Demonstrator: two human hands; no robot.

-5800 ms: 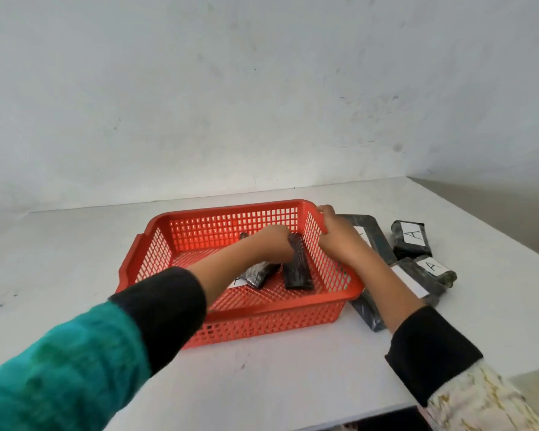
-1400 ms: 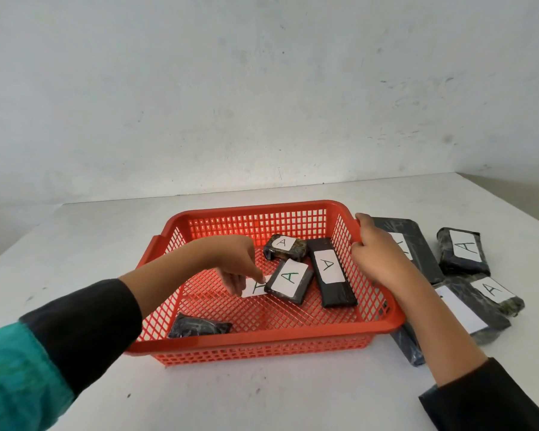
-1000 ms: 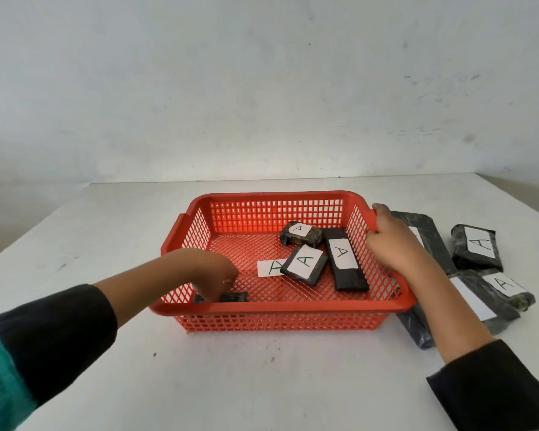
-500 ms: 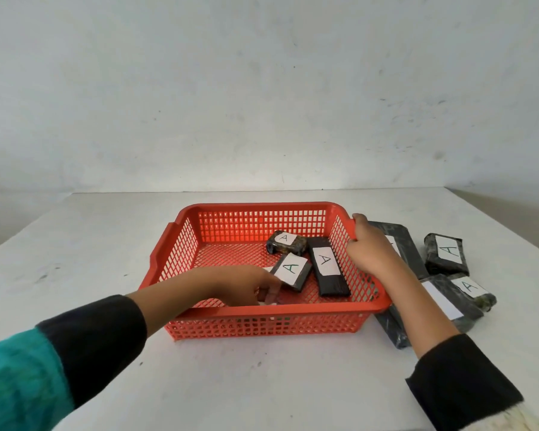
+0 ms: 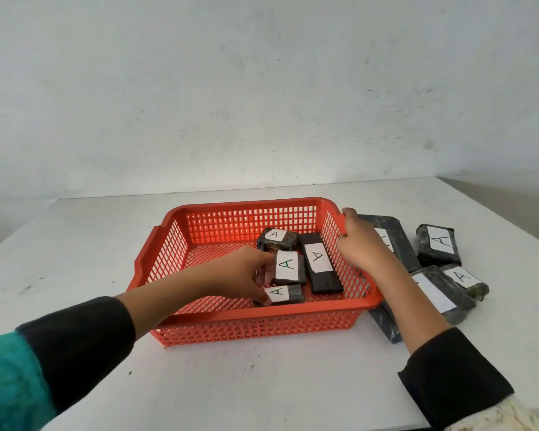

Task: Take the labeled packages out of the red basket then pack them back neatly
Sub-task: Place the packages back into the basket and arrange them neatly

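Four labeled packages lie inside the red basket (image 5: 237, 328); the long black package (image 5: 321, 263) runs from 12 to 6 o'clock. The left hand (image 5: 240, 276) pinches the near package (image 5: 282, 294), hiding its left end. The right hand (image 5: 360, 244) grips the basket's 3 o'clock rim, its forearm covering part of the flat package (image 5: 389, 231) outside.

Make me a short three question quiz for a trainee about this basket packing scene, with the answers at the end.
1. How many labeled packages lie inside the red basket?
2. True or false: the right hand grips the basket's right rim.
3. Which package is the left hand touching: a) the long package by the right wall, b) the nearest package, c) the far small package?

Key
1. Four; the fourth is the middle package.
2. True.
3. b; its fingertips rest on that package's left end.
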